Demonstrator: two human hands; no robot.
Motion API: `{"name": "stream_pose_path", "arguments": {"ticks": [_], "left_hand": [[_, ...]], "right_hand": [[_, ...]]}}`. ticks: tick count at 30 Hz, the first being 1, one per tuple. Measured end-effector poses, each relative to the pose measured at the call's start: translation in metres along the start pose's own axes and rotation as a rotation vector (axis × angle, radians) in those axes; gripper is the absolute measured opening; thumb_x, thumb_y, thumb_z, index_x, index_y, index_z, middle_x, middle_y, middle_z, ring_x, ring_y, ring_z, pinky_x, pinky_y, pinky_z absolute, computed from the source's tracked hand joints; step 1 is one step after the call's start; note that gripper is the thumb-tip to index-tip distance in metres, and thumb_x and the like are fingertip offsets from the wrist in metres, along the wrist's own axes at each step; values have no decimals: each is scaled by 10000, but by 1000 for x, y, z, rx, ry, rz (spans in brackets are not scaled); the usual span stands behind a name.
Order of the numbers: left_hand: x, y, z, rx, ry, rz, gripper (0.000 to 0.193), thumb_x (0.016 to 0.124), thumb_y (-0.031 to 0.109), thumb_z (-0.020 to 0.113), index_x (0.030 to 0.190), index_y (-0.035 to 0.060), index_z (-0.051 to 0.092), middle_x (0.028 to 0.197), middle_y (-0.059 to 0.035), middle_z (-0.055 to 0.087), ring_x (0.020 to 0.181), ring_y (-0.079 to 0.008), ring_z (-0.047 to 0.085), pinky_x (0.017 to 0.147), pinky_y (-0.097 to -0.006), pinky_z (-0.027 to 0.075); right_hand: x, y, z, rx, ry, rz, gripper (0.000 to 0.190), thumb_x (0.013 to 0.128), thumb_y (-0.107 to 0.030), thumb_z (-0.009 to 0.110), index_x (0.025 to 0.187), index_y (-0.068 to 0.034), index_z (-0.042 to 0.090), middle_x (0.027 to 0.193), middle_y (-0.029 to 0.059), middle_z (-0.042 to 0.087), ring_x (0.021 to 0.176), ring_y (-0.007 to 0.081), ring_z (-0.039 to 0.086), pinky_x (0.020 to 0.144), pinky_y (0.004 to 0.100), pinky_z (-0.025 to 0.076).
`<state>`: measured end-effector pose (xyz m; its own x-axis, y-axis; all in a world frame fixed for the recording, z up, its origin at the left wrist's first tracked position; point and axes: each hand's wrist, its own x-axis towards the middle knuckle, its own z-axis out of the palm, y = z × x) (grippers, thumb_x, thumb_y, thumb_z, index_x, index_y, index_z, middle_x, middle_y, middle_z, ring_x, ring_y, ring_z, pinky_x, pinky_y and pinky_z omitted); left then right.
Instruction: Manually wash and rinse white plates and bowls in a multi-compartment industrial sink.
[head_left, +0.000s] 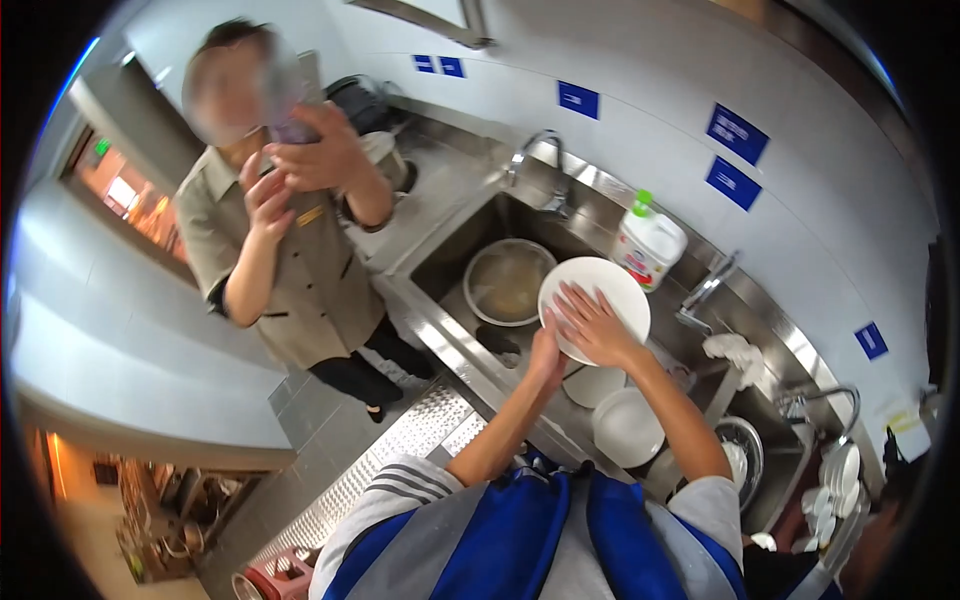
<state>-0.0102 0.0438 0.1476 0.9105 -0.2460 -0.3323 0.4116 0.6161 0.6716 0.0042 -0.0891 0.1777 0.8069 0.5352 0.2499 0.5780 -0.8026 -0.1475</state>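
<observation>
A round white plate is held up over a stainless steel sink. My left hand grips the plate at its lower left edge. Flat on the plate's face lies my right hand, fingers spread; whether anything is under its palm is hidden. Beyond the plate, a round metal basin of murky water stands in the sink. Below my hands are more white dishes, including a plate and a round dish nearer my body.
A white detergent jug with a green cap stands behind the sink, between a curved faucet and another faucet. A white cloth hangs near a second sink. White dishes stand far right. A person holds a phone at left.
</observation>
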Motion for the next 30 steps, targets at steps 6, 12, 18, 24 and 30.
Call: {"name": "stream_pose_path", "arguments": {"ticks": [6, 12, 18, 24, 30], "left_hand": [[-18, -11, 17, 69, -2, -39, 630, 911, 512, 295, 1299, 16, 332, 1300, -110, 418, 1166, -211, 433, 962, -349, 361], [-26, -9, 13, 19, -209, 21, 644, 908, 532, 243, 1355, 68, 227, 1370, -118, 309, 1248, -255, 330, 1022, -399, 287], [-19, -46, 13, 47, -226, -91, 634, 909, 533, 240, 1363, 91, 223, 1373, -99, 307, 1266, -240, 306, 1025, -384, 288], [-34, -61, 19, 95, -257, -113, 633, 903, 534, 270, 1352, 88, 255, 1362, -88, 331, 1252, -207, 331, 1015, -349, 299], [-41, -50, 27, 110, -210, -124, 649, 893, 552, 279, 1361, 105, 233, 1370, -71, 325, 1263, -215, 313, 1024, -363, 290]], "right_hand": [[-21, 11, 3, -31, 43, 205, 547, 904, -336, 382, 1377, -102, 239, 1450, 121, 146, 1340, 267, 135, 1058, 503, 98], [-52, -13, 8, 97, 70, 51, 500, 900, -361, 377, 1363, -197, 284, 1444, 62, 191, 1331, 234, 171, 1070, 483, 100], [-73, -18, 12, -83, 200, 312, 505, 893, -376, 387, 1359, -203, 296, 1438, 46, 214, 1325, 227, 191, 1065, 481, 121], [-115, 4, 6, -115, 176, 421, 509, 901, -398, 358, 1346, -155, 318, 1432, 74, 222, 1321, 246, 201, 1066, 464, 130], [-111, -29, 10, 43, 65, 226, 517, 898, -397, 362, 1365, -193, 278, 1455, 46, 155, 1335, 246, 156, 1073, 483, 92]]}}
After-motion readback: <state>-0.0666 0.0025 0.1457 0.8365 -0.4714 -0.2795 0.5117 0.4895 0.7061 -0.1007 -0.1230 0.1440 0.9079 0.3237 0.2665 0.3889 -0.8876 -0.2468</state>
